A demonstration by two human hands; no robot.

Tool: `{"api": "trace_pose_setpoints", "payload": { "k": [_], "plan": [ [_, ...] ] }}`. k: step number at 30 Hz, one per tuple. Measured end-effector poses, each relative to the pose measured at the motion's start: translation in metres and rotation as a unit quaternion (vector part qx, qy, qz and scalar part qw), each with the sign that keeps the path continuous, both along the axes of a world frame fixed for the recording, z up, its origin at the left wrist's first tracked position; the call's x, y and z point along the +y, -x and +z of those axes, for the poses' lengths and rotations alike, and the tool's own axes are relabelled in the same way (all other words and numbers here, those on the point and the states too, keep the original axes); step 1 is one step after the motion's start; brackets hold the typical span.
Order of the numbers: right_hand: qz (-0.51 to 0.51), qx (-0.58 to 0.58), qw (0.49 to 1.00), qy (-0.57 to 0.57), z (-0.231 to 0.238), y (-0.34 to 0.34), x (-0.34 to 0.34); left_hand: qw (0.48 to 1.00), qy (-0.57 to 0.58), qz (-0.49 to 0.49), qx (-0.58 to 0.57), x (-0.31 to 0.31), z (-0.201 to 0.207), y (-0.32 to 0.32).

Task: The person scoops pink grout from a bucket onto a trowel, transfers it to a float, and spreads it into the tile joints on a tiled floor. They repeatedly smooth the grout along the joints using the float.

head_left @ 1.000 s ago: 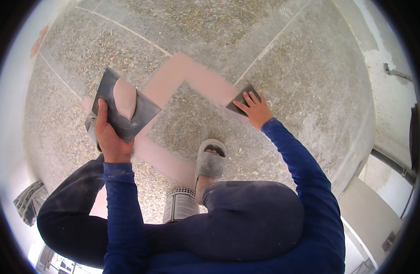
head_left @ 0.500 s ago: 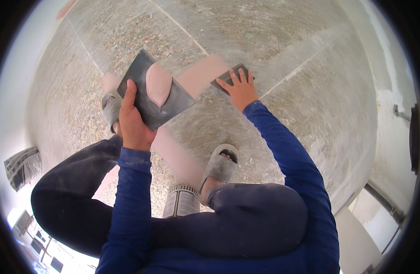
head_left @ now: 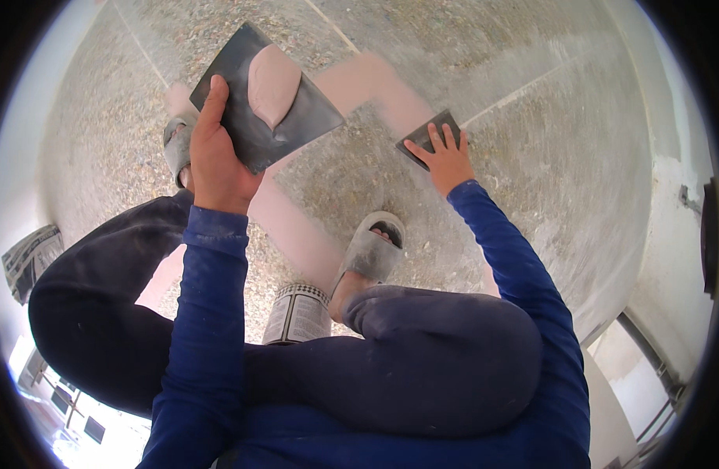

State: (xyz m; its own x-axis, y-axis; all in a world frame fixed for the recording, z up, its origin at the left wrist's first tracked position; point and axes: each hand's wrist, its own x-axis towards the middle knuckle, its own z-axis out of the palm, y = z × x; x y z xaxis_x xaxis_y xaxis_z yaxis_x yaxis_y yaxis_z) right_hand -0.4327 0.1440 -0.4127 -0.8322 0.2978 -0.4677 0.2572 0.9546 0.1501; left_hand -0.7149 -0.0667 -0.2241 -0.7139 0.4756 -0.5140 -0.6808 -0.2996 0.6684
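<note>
My left hand [head_left: 225, 168] is closed round the edge of a flat dark plate [head_left: 233, 74], its thumb on top. A smooth mound of pink paste [head_left: 274, 82] sits on the plate, which is held above the floor. To the right, my right hand [head_left: 451, 162] presses a small dark flat spreader [head_left: 423, 142] against the floor, fingers splayed over its top and thumb at its left side. The spreader's lower edge is hidden. Behind it a wide band of pink paste [head_left: 367, 80] coats the floor, reaching up to the spreader along a pale joint line.
Another pink band [head_left: 289, 227] runs between my sandalled feet. A printed tin [head_left: 298, 315] stands by my right sandal [head_left: 372, 254]. The speckled floor [head_left: 328, 168] has thin pale lines. A crumpled printed bag [head_left: 32, 262] lies at the left; a wall [head_left: 664, 227] rises at the right.
My right hand has slid the spreader to the right, and the pink band now extends along its path. The left hand still holds the plate, with the paste looking much the same.
</note>
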Motion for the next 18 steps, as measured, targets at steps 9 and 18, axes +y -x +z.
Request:
{"api": "trace_pose_setpoints", "payload": {
  "k": [9, 18],
  "plan": [
    [-0.047, -0.052, 0.997, 0.022, 0.009, -0.108, -0.014, 0.999, 0.022, -0.036, 0.022, 0.010, 0.009, -0.025],
    [-0.091, -0.039, 0.994, 0.043, 0.010, -0.201, -0.028, 0.993, 0.045, -0.106, 0.014, 0.027, -0.001, -0.061]
  ]
}}
